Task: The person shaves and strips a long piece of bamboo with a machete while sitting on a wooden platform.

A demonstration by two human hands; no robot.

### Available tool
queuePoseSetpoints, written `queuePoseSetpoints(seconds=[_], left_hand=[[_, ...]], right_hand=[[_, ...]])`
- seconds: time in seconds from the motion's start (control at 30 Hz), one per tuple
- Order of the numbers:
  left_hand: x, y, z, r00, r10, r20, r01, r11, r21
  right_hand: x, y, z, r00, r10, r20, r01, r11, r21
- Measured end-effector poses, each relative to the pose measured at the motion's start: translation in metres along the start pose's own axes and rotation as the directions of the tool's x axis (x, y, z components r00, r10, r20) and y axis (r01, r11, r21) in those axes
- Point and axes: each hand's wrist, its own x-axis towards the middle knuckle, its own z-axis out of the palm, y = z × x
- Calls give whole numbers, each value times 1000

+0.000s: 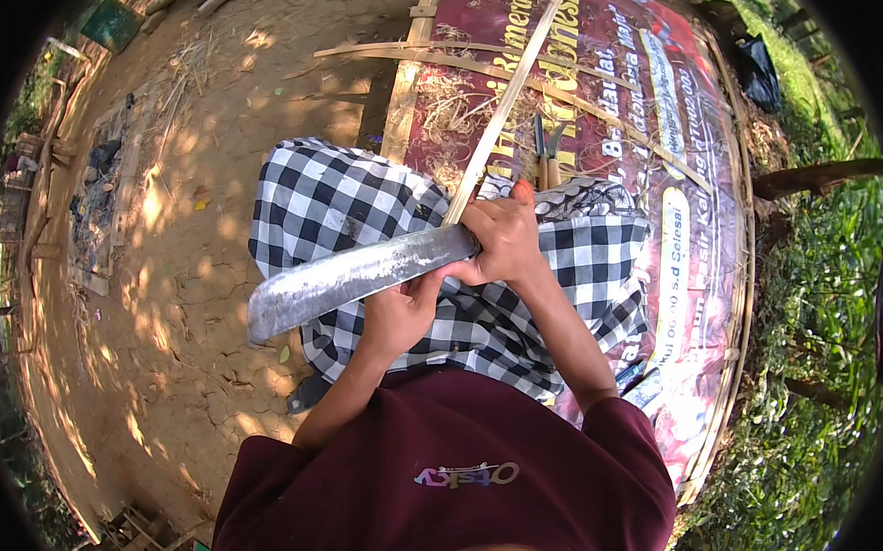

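A machete [363, 272] with a broad, worn steel blade lies crosswise above my lap, tip to the left. My right hand [502, 239] is closed at its handle end, which the fingers hide. A long pale bamboo strip [508, 106] runs from the far edge down to the blade. In line with it, my left hand [400, 318] is closed below the blade; the blade hides some of its fingers and the strip's near end. A black-and-white checked cloth [337, 197] covers my legs.
A printed banner [696, 316] covers a bamboo-edged platform. On it lie curly shavings [449, 113], thin bamboo strips [606, 115] and two wooden-handled blades [553, 167]. Cracked bare ground [184, 294] spreads left; green plants [800, 409] grow right. A black bag [761, 73] sits far right.
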Motion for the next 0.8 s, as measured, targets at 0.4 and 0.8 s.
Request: queuePoseSetpoints(seconds=[0.4,0.8], left_hand=[[-7,5,-13,995,10,104,-26,988,153],[-11,7,-16,992,70,108,-96,962,256]], right_hand=[[4,-2,-8,1000,6,24,-5,999,-44],[0,4,-13,1000,-3,-20,0,985,-174]])
